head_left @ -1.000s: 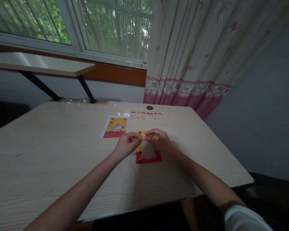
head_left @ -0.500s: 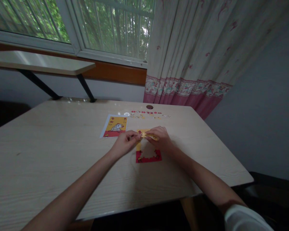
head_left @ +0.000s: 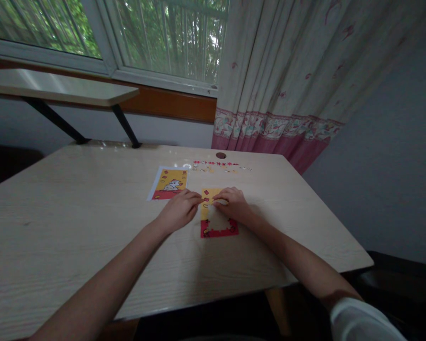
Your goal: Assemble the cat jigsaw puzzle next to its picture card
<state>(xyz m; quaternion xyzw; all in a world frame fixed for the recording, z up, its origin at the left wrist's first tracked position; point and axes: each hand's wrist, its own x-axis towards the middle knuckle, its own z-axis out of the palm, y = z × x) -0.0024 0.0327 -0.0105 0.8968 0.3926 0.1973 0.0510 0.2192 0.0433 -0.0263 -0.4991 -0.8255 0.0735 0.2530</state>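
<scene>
A partly assembled jigsaw puzzle (head_left: 220, 234) lies flat on the table, with a yellow upper part, a red lower border and an open middle where the tabletop shows. At its upper left edge, my left hand (head_left: 180, 208) has its fingers closed together, fingertips on the border. My right hand (head_left: 234, 203) reaches over the upper right of the puzzle, thumb and forefinger pinched at the top inner edge. A small yellow puzzle piece (head_left: 213, 201) appears at those fingertips, partly hidden. The hand covers much of the puzzle's right side.
A printed reference picture (head_left: 170, 183) of a white animal on yellow and red lies left of the puzzle. Loose puzzle pieces (head_left: 216, 164) sit in rows farther back, near a round hole (head_left: 220, 155) in the table (head_left: 92, 227). A raised shelf (head_left: 64, 87) stands at the back left.
The yellow piece, held up between both hands before, is now down at the puzzle's upper inner edge by my right fingertips. My left hand has moved left and let go of it.
</scene>
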